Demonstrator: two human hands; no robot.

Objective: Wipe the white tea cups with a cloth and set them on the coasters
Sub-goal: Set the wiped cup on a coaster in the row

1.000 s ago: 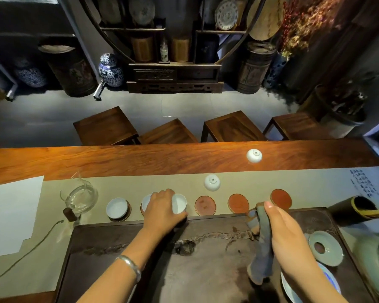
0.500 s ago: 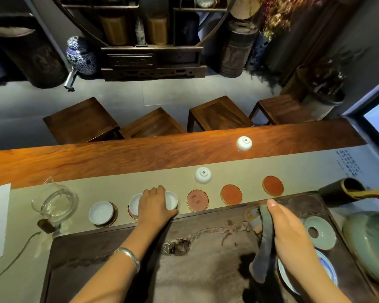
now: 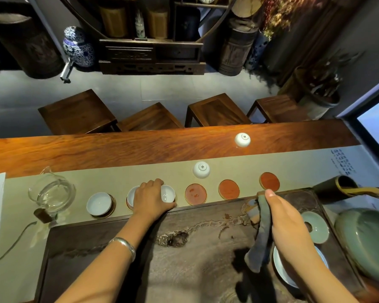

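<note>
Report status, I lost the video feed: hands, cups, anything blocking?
Left hand on two cups, right hand gripping cloth. Three coasters bare, two upturned cups waiting. Nothing blocking.

Glass pitcher (image 3: 52,194) left, celadon bowl (image 3: 368,241) right, four wooden stools (image 3: 217,110) behind.

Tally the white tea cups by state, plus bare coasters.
Upright cups on coasters: 2, one free, one under the left hand
Upside-down cups off coasters: 2
Bare red coasters: 3
Total: 7
</note>
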